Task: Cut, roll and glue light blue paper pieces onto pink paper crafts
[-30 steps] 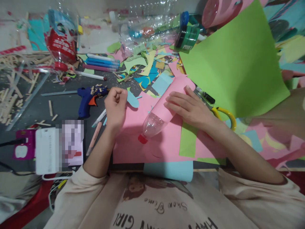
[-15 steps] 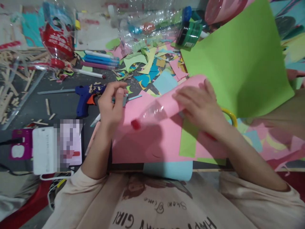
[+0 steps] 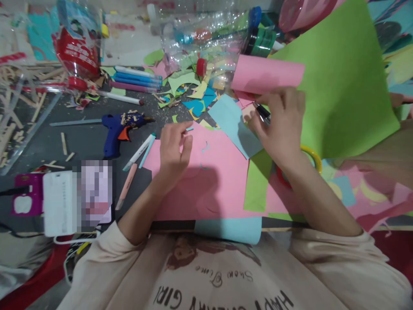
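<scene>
My left hand (image 3: 176,148) rests over the large pink paper sheet (image 3: 190,193), fingers loosely bent, thumb apart. A thin blue strip (image 3: 190,128) shows at its fingertips. My right hand (image 3: 284,125) is curled, thumb and fingers around a slim black pen (image 3: 262,113), partly hidden by the hand. Just beyond lies a clear bottle wrapped in pink paper (image 3: 267,74), its red cap (image 3: 201,67) pointing left. A light blue paper piece (image 3: 232,122) lies between my hands, beside a green paper strip (image 3: 256,183). Scissors with a yellow and red handle (image 3: 314,157) sit partly under my right forearm.
A blue hot glue gun (image 3: 112,129) and loose markers (image 3: 138,150) lie left, with phones (image 3: 97,185) nearer me. Wood sticks, paper scraps and clear bottles (image 3: 209,30) fill the back. A big green sheet (image 3: 332,86) stands right, near another person's arm (image 3: 380,146).
The pink-wrapped bottle has left my right hand and lies farther back. My right hand has moved to the black pen. My left hand has shifted right over the pink sheet.
</scene>
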Action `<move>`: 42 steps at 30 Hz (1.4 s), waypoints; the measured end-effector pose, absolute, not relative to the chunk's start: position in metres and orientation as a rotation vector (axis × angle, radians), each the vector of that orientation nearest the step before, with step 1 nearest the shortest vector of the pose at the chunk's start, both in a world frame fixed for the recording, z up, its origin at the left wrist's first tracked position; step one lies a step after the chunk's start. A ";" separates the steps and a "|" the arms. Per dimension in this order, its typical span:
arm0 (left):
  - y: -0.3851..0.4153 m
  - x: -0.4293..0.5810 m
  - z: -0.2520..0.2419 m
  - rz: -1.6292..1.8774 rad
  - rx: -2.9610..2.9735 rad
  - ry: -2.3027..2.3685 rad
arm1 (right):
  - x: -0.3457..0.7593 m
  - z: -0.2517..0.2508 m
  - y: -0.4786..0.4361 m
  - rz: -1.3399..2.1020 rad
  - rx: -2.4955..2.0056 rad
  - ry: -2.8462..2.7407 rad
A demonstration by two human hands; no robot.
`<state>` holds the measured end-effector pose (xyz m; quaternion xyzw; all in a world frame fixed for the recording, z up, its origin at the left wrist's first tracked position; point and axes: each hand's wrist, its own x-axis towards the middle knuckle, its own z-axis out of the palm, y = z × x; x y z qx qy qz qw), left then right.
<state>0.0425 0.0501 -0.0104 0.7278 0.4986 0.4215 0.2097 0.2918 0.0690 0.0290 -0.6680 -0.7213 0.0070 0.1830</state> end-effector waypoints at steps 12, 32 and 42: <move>0.040 0.062 -0.014 1.043 1.510 1.180 | 0.283 -0.002 0.046 0.492 -1.658 -1.928; 0.045 0.070 -0.006 0.940 1.146 1.121 | 0.245 -0.006 0.010 0.414 -1.308 -1.907; 0.043 0.066 -0.009 0.856 1.043 1.145 | 0.255 -0.010 0.018 0.756 -1.405 -1.543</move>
